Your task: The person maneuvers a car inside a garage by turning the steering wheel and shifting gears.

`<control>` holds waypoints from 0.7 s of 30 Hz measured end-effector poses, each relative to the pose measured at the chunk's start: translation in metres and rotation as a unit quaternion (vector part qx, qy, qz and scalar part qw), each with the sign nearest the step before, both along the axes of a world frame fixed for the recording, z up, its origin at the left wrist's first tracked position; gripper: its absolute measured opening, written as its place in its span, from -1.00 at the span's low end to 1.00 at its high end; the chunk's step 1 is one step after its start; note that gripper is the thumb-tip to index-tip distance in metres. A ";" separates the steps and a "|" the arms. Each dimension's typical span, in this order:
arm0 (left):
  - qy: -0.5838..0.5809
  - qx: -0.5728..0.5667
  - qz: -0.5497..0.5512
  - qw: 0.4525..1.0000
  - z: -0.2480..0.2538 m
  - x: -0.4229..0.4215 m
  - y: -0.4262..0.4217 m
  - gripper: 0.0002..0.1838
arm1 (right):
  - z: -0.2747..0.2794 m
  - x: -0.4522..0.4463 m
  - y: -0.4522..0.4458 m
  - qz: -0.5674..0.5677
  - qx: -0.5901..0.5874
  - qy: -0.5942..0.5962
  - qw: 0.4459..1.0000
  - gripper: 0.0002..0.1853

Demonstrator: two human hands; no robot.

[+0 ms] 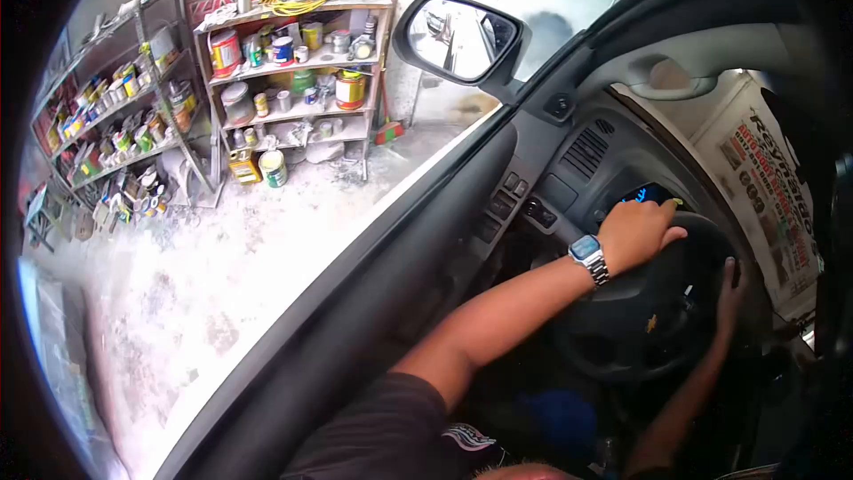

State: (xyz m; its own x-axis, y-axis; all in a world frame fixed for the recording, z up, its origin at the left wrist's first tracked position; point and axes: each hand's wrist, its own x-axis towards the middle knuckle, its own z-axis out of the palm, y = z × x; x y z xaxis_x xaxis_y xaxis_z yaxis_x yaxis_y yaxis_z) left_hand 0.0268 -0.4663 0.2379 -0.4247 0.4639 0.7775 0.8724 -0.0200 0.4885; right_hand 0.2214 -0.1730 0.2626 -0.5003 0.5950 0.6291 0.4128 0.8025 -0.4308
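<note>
My left hand point(635, 233), with a silver watch point(588, 253) on its wrist, is closed over the top of a black steering wheel point(613, 366). Its thumb points right, and a small yellowish spot shows beyond the fingers. In dim light at the wheel's right side is my right hand point(731, 289), wrapped on the rim with the thumb upward; its other fingers are mostly hidden. A gold emblem point(651, 324) marks the wheel's hub. Behind the left hand, the instrument display point(641, 197) glows blue.
The car door point(355, 293) runs diagonally on my left, with a side mirror point(462, 38) beyond it. Outside, shelves point(289, 71) hold several paint cans. A broom point(388, 132) leans by the wall. A printed banner point(773, 178) shows through the windshield.
</note>
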 end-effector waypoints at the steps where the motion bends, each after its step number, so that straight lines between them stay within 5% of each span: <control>1: 0.002 -0.002 0.004 1.000 0.001 0.002 -0.006 -0.53 | 0.007 0.005 -0.009 0.002 -0.002 -0.019 1.000 -0.23; 14: -0.003 0.001 0.026 1.000 0.003 0.013 -0.061 -0.52 | 0.020 0.011 -0.064 0.006 0.076 -0.061 0.995 -0.40; 17: -0.005 -0.001 0.017 1.000 0.005 0.015 -0.073 -0.51 | 0.023 0.016 -0.058 -0.011 0.200 -0.096 0.975 -0.33; 21: -0.009 0.003 0.013 1.000 0.005 0.016 -0.084 -0.49 | 0.015 0.018 -0.049 0.008 0.167 -0.057 0.984 -0.34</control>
